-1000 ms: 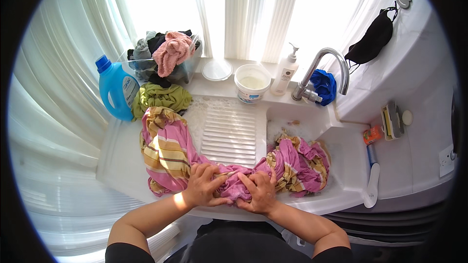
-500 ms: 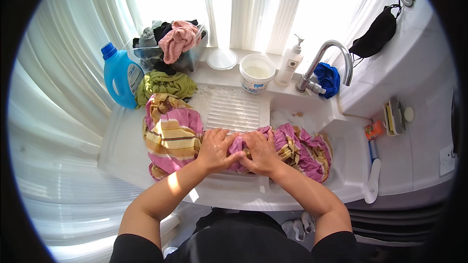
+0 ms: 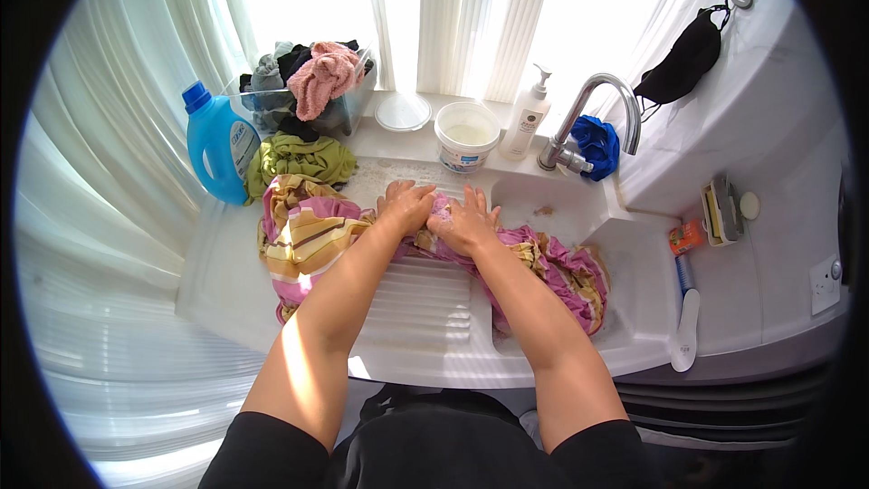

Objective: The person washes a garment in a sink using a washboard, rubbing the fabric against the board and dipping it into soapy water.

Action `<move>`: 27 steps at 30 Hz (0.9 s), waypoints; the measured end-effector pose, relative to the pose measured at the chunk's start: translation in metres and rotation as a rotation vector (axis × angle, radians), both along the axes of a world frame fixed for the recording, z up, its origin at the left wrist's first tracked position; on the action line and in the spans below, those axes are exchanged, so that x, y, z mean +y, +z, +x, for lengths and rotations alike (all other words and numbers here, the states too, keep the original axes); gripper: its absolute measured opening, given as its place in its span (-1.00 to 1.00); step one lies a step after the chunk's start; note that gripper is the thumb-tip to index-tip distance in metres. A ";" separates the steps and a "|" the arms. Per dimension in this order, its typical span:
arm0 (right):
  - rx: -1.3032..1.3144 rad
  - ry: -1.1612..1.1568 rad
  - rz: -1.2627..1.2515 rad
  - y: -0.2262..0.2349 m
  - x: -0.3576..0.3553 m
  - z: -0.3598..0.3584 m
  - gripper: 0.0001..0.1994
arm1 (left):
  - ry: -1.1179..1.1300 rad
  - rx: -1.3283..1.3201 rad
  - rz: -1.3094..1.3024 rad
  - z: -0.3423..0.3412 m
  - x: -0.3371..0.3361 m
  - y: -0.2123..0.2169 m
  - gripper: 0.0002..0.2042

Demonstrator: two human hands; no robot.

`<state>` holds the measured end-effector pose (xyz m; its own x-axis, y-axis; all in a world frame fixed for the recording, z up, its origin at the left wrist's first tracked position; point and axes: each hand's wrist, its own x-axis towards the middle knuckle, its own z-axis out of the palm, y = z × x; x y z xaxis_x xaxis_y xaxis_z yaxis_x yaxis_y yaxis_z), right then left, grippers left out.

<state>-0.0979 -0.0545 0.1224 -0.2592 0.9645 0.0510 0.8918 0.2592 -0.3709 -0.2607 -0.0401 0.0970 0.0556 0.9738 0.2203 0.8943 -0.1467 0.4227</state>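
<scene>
Hands (image 3: 407, 208) (image 3: 463, 225) pushed up washboard (image 3: 416, 301), fingers (image 3: 481, 203) spread, grip on cloth (image 3: 317, 243) unclear, white tub (image 3: 463, 161) beyond

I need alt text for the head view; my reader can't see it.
A person's left hand and right hand are on a bunched pink-and-yellow cloth across the ribbed washboard of a white sink. A blue jug and green cloth sit at left, a chrome faucet at back right.

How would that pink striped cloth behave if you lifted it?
The cloth would probably hang floppy, since it bunches in soft folds on both sides of the hands. It may feel slippery, as what looks like foam clings to it between them. It's likely heavy for fabric: one end lies in the basin and seems wet.
</scene>
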 end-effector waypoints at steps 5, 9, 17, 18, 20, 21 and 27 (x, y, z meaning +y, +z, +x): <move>0.113 0.478 0.048 0.019 -0.097 0.063 -0.10 | -0.583 -0.006 0.228 -0.015 -0.117 0.029 -0.69; 0.284 0.449 0.410 -0.018 -0.131 0.059 -0.57 | -0.398 -0.085 0.433 0.018 -0.179 0.022 -0.79; 0.110 -0.096 -0.096 -0.008 0.014 0.012 -0.35 | 0.283 0.084 0.193 0.021 -0.027 -0.005 -0.49; 0.030 -0.131 -0.290 0.011 0.019 0.012 -0.28 | 0.383 0.169 0.217 0.018 -0.025 -0.006 -0.42; 0.116 0.055 -0.566 0.037 0.019 0.039 -0.12 | 0.101 0.037 -0.515 -0.004 -0.030 0.038 -0.25; 0.119 0.137 -0.519 0.041 0.002 0.047 -0.12 | 0.039 0.061 -0.573 -0.009 -0.048 0.057 -0.26; 0.227 0.472 0.507 0.001 -0.151 0.069 -0.26 | -0.353 0.048 0.360 -0.012 -0.197 0.041 -0.32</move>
<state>-0.0288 -0.2053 0.1229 -0.5716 0.5964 0.5635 0.5582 0.7860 -0.2656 -0.2727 -0.2373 0.1383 0.3858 0.7565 0.5280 0.7810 -0.5725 0.2495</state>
